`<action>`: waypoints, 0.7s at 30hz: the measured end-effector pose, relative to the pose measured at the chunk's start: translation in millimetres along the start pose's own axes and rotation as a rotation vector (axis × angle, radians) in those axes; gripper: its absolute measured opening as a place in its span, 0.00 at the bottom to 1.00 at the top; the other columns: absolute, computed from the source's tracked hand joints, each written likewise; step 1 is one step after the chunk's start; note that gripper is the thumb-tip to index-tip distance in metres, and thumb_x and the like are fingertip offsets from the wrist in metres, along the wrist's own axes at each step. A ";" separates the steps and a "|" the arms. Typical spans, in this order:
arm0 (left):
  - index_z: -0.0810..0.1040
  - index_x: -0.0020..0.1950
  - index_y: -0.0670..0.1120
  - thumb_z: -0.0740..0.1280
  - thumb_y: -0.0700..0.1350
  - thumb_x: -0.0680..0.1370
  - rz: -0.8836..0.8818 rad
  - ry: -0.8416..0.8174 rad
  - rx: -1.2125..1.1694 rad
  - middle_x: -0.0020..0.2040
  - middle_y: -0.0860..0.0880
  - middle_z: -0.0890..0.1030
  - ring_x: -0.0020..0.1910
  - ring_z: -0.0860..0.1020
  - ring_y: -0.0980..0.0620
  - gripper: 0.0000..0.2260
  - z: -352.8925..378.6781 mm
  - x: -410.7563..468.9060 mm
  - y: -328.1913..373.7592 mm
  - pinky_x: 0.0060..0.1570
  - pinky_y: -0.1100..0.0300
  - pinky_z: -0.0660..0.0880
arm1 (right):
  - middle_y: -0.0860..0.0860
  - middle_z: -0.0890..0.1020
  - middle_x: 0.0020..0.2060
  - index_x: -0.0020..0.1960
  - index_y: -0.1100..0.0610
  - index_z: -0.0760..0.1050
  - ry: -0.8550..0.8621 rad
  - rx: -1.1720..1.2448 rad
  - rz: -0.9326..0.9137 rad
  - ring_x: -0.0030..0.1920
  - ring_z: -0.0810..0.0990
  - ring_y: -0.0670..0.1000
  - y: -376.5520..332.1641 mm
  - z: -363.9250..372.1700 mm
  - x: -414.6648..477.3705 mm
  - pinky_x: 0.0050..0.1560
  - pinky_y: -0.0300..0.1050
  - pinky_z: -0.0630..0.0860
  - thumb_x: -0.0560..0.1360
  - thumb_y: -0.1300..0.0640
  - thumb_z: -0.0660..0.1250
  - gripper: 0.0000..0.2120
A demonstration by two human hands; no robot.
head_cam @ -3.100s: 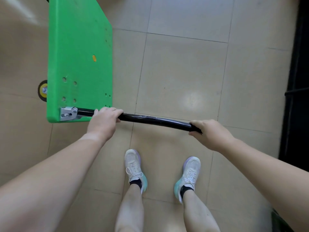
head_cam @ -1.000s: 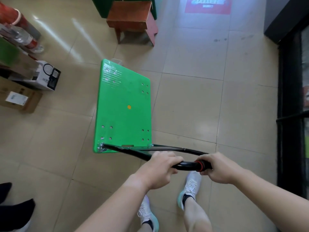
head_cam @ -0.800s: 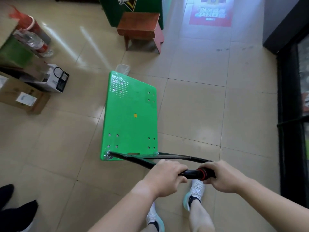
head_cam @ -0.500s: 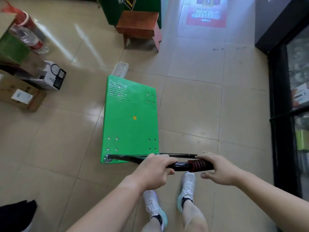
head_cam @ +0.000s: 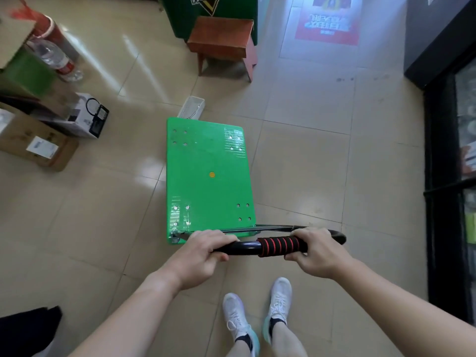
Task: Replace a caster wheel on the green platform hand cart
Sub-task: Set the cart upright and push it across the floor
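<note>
The cart (head_cam: 208, 176) stands mid-floor, its handle (head_cam: 247, 247) at 6 o'clock, with the left hand (head_cam: 206, 251) and right hand (head_cam: 316, 251) gripping it side by side. A basket (head_cam: 193, 108) lies just beyond the cart at 12, with a stool (head_cam: 221, 34) farther behind. Boxes (head_cam: 38, 148) sit at 9 to 10, a bottle (head_cam: 56, 60) at 11 and a cabinet (head_cam: 438, 150) at 3.

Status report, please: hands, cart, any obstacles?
Left hand and right hand gripping handle. Green cart standing, deck up. White basket just beyond its far edge.

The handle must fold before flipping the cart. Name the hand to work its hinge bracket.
Probably left: the left hand grips the handle right beside the hinge bracket; the right hand holds the foam grip, farther off.
</note>
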State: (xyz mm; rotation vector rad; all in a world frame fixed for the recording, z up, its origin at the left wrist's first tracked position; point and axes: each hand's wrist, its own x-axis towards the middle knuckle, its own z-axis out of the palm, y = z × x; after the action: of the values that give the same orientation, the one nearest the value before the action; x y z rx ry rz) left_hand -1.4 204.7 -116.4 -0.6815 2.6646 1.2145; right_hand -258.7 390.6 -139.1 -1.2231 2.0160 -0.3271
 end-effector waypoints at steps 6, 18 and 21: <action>0.83 0.63 0.47 0.68 0.42 0.75 -0.026 0.058 -0.061 0.54 0.66 0.80 0.54 0.77 0.64 0.17 -7.1 9.6 -2.0 0.61 0.69 0.69 | 0.40 0.76 0.35 0.44 0.47 0.77 0.052 -0.039 -0.006 0.40 0.72 0.46 -10.6 -21.5 5.4 0.50 0.47 0.67 0.70 0.42 0.73 0.11; 0.78 0.59 0.60 0.68 0.32 0.78 -0.279 -0.020 -0.206 0.58 0.67 0.79 0.57 0.79 0.63 0.22 -13.5 -45.1 -42.6 0.62 0.69 0.71 | 0.46 0.81 0.43 0.45 0.49 0.72 -0.005 -0.283 0.045 0.49 0.78 0.53 -76.5 15.9 -6.8 0.53 0.51 0.65 0.71 0.32 0.64 0.19; 0.76 0.56 0.64 0.67 0.31 0.79 -0.299 0.030 -0.191 0.57 0.63 0.80 0.55 0.79 0.62 0.25 -15.9 -47.9 -55.1 0.62 0.67 0.73 | 0.48 0.80 0.43 0.44 0.48 0.71 0.000 -0.288 0.071 0.49 0.78 0.54 -93.4 27.3 -1.2 0.55 0.52 0.66 0.72 0.31 0.63 0.20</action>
State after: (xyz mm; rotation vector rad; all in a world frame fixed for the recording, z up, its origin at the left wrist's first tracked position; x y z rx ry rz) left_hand 67.1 177.9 -129.0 -1.0890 2.3739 1.3881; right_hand -177.9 347.9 -105.6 -1.3174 2.1540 -0.0003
